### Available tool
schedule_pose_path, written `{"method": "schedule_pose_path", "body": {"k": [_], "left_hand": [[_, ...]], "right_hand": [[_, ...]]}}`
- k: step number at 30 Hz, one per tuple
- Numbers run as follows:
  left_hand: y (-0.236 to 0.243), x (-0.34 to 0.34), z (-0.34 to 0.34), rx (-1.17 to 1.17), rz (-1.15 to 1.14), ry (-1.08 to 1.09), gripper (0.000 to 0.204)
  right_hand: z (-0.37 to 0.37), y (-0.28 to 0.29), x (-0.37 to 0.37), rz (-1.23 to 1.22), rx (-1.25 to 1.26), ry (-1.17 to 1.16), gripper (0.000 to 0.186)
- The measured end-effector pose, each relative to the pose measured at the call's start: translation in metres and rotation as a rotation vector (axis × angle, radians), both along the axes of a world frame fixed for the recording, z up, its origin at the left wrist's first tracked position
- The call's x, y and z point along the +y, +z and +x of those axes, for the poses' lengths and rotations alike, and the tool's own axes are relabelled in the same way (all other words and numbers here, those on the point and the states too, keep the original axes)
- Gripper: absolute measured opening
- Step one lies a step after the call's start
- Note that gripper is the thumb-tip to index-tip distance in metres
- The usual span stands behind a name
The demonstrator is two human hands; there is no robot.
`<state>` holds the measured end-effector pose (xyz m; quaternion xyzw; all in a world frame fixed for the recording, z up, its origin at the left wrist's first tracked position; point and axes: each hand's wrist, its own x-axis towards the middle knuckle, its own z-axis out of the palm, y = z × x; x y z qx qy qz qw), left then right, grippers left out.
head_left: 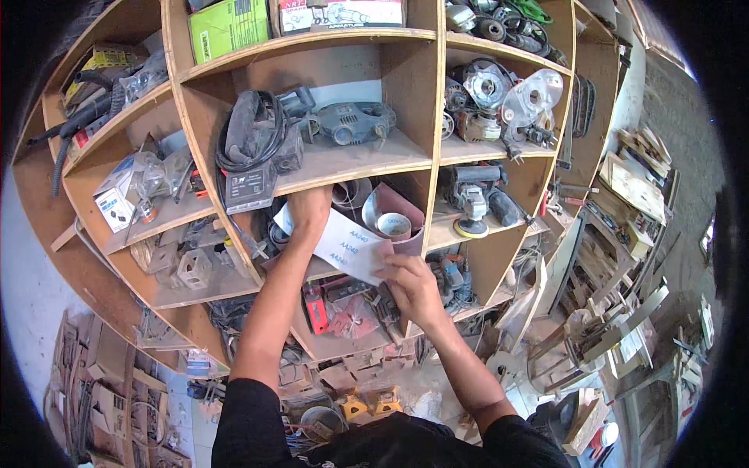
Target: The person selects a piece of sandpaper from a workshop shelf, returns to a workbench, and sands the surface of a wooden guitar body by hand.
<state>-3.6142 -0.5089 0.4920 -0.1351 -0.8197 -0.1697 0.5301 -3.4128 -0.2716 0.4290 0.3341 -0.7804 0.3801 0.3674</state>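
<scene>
Wooden rack (355, 162), several bays, dusty. Clock from view centre: blue tool (351, 123) at 12, grinders (479, 127) 1–2, sander (471, 204) 2–3, white box (115, 195) 9, corded tool (248, 134) 10, green box (232, 30) 11; sandpaper rolls (395, 225) near hub.

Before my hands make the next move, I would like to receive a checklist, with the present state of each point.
1. Right hand has a grip on the white-backed sheet: ok.
2. Left hand is out of the compartment: not ok, it reaches under the upper shelf.
3. Left grip is secure: cannot tell, fingers are hidden.
4. Sheet's printed side faces up: ok.
5. Brown rolled sheet sits inside the compartment: ok.
</scene>
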Motion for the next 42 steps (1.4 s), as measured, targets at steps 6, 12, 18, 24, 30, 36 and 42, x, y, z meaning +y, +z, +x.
{"method": "schedule_pose_path", "body": {"k": [6,12,18,24,30,36,42], "left_hand": [[-0.005,-0.014,0.017,0.0,0.099,0.161,0.033],[0.02,0.001,0.084,-0.498,0.017,0.068,0.052],[-0.008,0.035,0.235,-0.757,0.116,-0.754,0.047],[-0.077,0.076,0.253,-0.895,0.236,-0.809,0.021],[-0.137,0.107,0.242,-1.143,0.21,-1.136,0.021],[-0.186,0.161,0.266,-1.277,-0.019,-1.292,0.019],[-0.238,0.204,0.347,-1.248,-0.325,-1.314,0.014]], "right_hand": [[0.008,-0.017,-0.001,-0.031,0.134,0.055,0.037],[0.026,-0.01,0.005,-0.176,0.083,0.022,0.031],[0.066,-0.025,0.029,-0.628,-0.509,-0.104,0.008],[0.101,-0.06,0.064,-0.642,-1.037,0.1,0.026],[0.14,-0.081,0.098,-0.668,-1.011,-0.07,0.035],[0.203,-0.12,0.115,-0.308,-0.899,-0.412,0.017],[0.304,-0.157,0.117,-0.478,-1.121,-0.69,0.02]]}}
